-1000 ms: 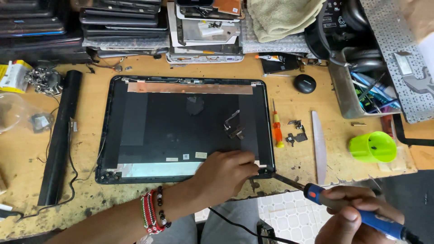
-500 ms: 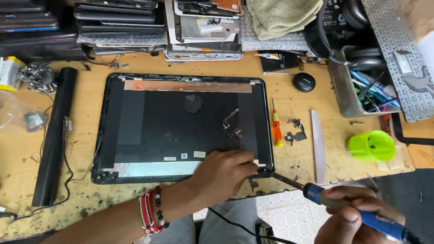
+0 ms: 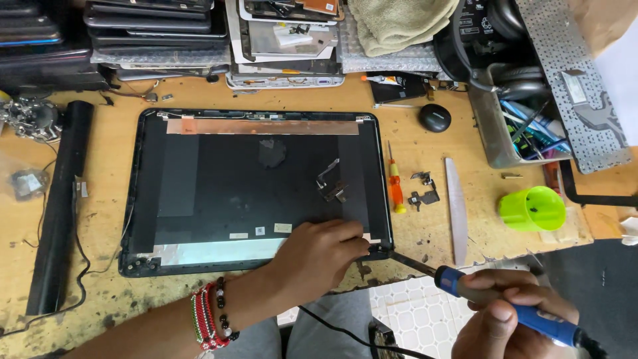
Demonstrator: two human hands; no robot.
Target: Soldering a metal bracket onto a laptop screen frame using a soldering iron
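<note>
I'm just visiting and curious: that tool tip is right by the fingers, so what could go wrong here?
The tool in the right hand points at the lid corner, where the left hand presses; a slip might jab the fingers. Its cord hangs off the table and could snag.

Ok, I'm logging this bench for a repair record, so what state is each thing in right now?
Laptop lid shell: lying flat, inside face up, screen panel out.
Left hand: pressing on the shell's lower right corner.
Right hand: gripping the blue-handled screwdriver, tip at that corner.
Orange screwdriver: lying loose on the bench.
Green cup: upright, open.
Hinge bracket: detached, beside the shell.
</note>
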